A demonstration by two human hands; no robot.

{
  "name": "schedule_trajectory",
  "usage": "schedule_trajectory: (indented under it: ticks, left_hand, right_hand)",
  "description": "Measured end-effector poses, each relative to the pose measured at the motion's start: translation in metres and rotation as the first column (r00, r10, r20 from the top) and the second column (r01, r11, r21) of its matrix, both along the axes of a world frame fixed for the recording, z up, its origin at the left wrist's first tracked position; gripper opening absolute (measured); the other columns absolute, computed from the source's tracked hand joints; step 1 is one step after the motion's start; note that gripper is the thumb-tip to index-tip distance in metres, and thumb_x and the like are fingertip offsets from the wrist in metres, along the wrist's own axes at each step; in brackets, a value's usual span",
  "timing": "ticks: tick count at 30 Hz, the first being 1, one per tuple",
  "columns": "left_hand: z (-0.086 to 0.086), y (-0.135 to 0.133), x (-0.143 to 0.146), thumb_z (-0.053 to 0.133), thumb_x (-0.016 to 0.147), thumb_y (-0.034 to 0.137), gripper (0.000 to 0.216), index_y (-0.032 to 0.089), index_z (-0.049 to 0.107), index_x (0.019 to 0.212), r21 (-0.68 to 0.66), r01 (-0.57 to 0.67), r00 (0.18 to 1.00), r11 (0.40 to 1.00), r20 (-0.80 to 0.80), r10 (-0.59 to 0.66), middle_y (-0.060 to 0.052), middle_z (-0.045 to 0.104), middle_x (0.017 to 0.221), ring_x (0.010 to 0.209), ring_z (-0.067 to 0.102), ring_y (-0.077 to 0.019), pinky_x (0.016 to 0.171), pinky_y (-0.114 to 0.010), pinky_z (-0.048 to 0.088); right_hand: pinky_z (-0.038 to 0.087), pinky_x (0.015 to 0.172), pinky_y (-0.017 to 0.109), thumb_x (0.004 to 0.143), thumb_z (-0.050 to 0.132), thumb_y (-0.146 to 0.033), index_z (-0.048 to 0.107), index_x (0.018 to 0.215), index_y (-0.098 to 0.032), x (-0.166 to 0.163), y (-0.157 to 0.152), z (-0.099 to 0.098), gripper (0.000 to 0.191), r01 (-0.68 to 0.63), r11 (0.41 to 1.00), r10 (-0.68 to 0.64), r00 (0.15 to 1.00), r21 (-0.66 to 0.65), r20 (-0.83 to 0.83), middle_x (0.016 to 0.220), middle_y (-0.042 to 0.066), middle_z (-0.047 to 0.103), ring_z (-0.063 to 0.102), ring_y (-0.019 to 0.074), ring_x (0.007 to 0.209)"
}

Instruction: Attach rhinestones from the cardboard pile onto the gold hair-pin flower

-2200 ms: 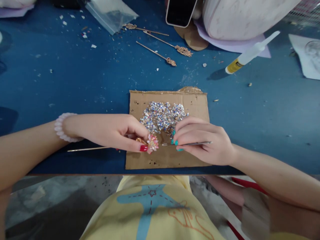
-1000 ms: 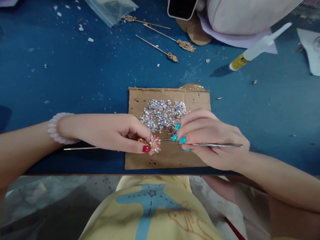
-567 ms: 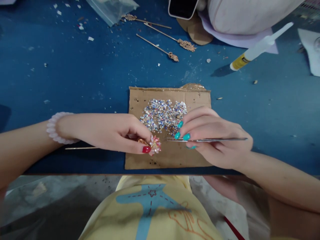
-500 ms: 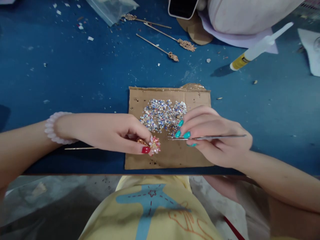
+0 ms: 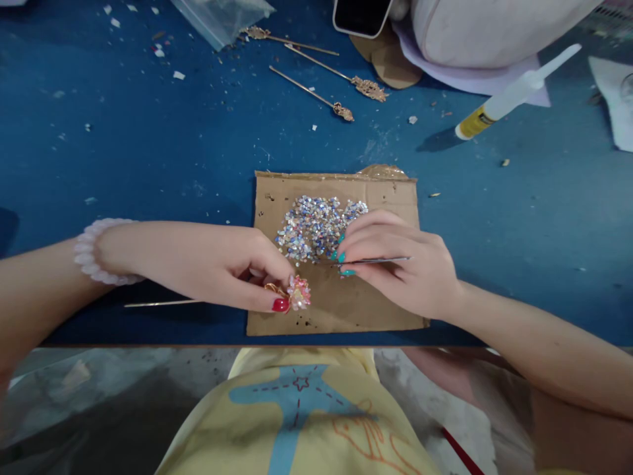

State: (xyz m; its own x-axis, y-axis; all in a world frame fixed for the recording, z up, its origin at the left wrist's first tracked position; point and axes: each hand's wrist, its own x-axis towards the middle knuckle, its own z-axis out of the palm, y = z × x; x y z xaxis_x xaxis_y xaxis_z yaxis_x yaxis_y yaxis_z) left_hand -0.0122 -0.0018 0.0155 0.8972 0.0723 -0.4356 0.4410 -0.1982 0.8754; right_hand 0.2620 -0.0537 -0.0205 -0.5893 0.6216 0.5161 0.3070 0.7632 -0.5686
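My left hand [image 5: 217, 267] is closed on a gold hairpin [image 5: 299, 292] whose head is a flower set with pink and clear stones. The pin's thin stick [image 5: 161, 303] shows below my wrist, out to the left. In my right hand [image 5: 400, 267] are slim metal tweezers [image 5: 373, 260], held nearly level, with the tips pointing left at the near edge of a heap of small rhinestones [image 5: 316, 224]. Whether the tips hold a stone is too small to tell. The rhinestones lie spread on a piece of cardboard [image 5: 277, 323] beneath both hands.
Several gold hairpins [image 5: 341, 111] lie at the back beside a clear plastic bag [image 5: 222, 20]. A glue bottle with a yellow label [image 5: 479, 122] stands at the right back. Behind are a phone [image 5: 362, 16] and a large pale object [image 5: 494, 33]. Paper scraps dot the blue table [image 5: 123, 145].
My right hand has moved left with the tweezers, bringing the tips to the heap's near edge. My left hand has shifted slightly left and turned the flower head a little.
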Motion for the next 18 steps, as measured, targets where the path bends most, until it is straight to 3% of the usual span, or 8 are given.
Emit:
schedule_trajectory:
  ticks: [14, 18]
  left_hand:
    - [-0.0018, 0.0014, 0.0006, 0.053, 0.107, 0.033, 0.032, 0.024, 0.051, 0.076, -0.034, 0.017, 0.999, 0.999, 0.038, -0.016, 0.003, 0.047, 0.070, 0.061, 0.045, -0.0150, 0.058, -0.029, 0.037]
    - [-0.0028, 0.0009, 0.0002, 0.053, 0.108, 0.035, 0.031, 0.024, 0.057, 0.079, -0.043, 0.014, 0.999, 0.999, 0.049, -0.012, 0.003, 0.049, 0.071, 0.062, 0.046, -0.0148, 0.059, -0.028, 0.039]
  right_hand:
    - [0.065, 0.092, 0.035, 0.100, 0.070, -0.013, 0.072, 0.094, -0.023, -0.0015, -0.0001, -0.0005, 0.012, -0.020, 1.000, 0.020, 1.000, -0.006, 0.006, 0.088, 0.001, 0.081, 0.076, 0.0180, 0.094]
    - [0.065, 0.092, 0.035, 0.100, 0.070, -0.012, 0.072, 0.094, -0.023, -0.0012, -0.0002, -0.0001, 0.012, -0.017, 1.000, 0.017, 1.000, 0.003, 0.009, 0.086, 0.001, 0.080, 0.076, 0.0181, 0.093]
